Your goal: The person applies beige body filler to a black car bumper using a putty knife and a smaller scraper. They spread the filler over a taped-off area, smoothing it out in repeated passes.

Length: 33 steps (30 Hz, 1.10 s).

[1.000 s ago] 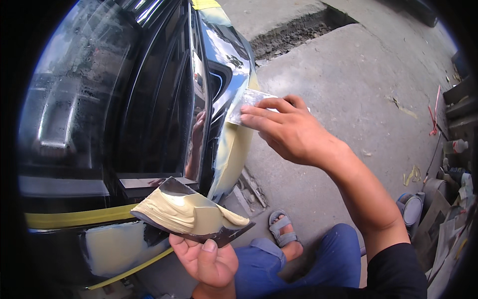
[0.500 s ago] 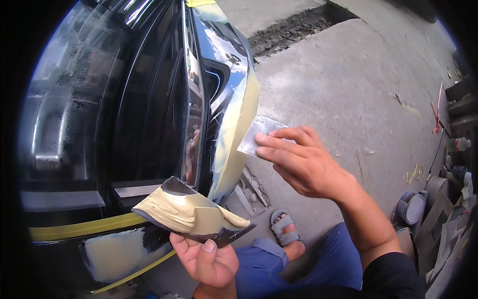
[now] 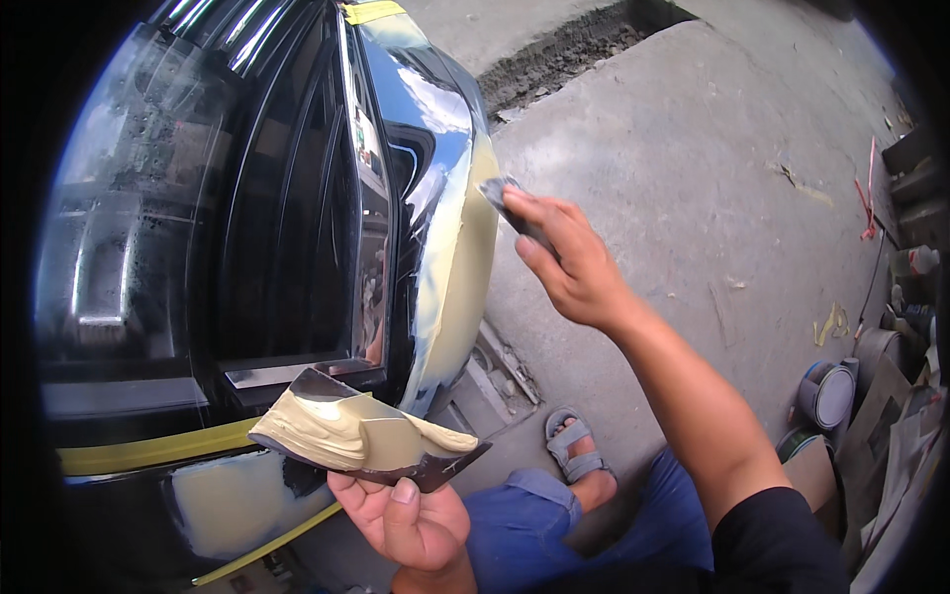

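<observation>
My left hand (image 3: 414,520) grips the lower edge of a dark flat mixing board (image 3: 435,475), thumb on top. A thick heap of beige body filler (image 3: 317,431) lies on the board. Raised to the right, my right hand (image 3: 584,269) is closed on a thin metal spreader (image 3: 522,220), now seen nearly edge-on. The spreader's tip is at the outer edge of a long beige filler strip (image 3: 460,272) on the rounded corner of a black car (image 3: 287,208); whether it touches cannot be made out.
Yellow masking tape (image 3: 173,448) runs above another beige patch (image 3: 233,503) low on the car. A dug trench (image 3: 564,59) cuts the concrete floor. Cans (image 3: 826,394) and sheets stand along the right side. My sandalled foot (image 3: 579,450) is below.
My right hand has moved up and slightly left along the filler strip, turning the spreader from nearly face-on to edge-on. My left hand and the board have shifted slightly left and down.
</observation>
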Tool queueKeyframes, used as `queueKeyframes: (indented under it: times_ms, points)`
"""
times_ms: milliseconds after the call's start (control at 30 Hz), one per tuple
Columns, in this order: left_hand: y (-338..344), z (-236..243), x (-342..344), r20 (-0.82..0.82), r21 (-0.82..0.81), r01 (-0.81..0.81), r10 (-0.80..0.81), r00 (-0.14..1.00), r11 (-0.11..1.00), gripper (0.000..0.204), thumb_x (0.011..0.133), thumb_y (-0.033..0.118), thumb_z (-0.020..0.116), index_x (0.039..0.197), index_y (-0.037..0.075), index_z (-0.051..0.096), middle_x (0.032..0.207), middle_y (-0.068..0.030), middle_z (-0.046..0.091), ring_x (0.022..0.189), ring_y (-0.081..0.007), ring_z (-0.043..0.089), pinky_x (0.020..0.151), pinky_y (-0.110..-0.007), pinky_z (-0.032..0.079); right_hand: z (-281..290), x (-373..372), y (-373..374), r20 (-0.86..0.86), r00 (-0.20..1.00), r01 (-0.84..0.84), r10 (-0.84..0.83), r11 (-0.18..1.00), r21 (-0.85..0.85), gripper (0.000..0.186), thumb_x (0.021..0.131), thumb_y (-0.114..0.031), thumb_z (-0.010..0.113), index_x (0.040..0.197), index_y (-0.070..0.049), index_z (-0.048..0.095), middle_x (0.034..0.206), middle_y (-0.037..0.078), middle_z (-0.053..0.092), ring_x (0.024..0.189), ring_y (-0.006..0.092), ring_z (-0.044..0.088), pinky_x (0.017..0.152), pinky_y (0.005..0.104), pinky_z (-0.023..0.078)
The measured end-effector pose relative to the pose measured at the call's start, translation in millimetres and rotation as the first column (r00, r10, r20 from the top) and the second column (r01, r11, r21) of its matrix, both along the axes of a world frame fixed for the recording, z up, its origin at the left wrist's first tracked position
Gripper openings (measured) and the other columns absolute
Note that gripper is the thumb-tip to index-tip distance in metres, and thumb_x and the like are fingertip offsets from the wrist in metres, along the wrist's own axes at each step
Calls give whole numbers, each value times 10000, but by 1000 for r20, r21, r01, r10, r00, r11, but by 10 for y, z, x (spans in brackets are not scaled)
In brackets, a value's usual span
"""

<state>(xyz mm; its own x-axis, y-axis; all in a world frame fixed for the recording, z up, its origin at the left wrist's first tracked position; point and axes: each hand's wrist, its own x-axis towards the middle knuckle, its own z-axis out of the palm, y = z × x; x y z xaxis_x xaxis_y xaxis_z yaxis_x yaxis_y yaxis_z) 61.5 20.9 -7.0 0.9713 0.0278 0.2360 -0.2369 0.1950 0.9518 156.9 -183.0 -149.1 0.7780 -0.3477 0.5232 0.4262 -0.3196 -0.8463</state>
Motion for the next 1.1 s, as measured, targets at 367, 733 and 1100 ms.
queueKeyframes:
  times_ms: [367, 733, 1100]
  points:
    - [117, 28, -11, 69, 26, -55, 53, 996, 998, 694, 745, -33, 438, 1408, -46, 232, 1391, -201, 391, 1300, -297, 398, 1109, -448, 308, 172, -597, 918, -88, 996, -8, 9, 1000, 5, 459, 804, -47, 608, 1258, -37, 541, 1285, 108, 565, 1096, 300, 524, 920, 388, 380]
    - [86, 171, -103, -58, -59, 33, -36, 998, 998, 668, 743, -39, 427, 1387, -56, 254, 1348, -214, 436, 1267, -308, 436, 1093, -447, 335, 555, -1278, 692, -72, 905, -321, 420, 783, 533, 440, 879, -78, 567, 1311, -21, 504, 1330, 108, 539, 1151, 271, 504, 983, 372, 385]
    - [-14, 207, -168, -62, -172, 154, -167, 984, 973, 639, 759, -56, 413, 1380, -59, 264, 1353, -220, 446, 1271, -307, 444, 1087, -451, 343, 711, -1545, 353, -112, 893, -426, 437, 898, 106, 450, 823, -16, 622, 1267, -33, 555, 1287, 133, 574, 1181, 306, 506, 995, 388, 387]
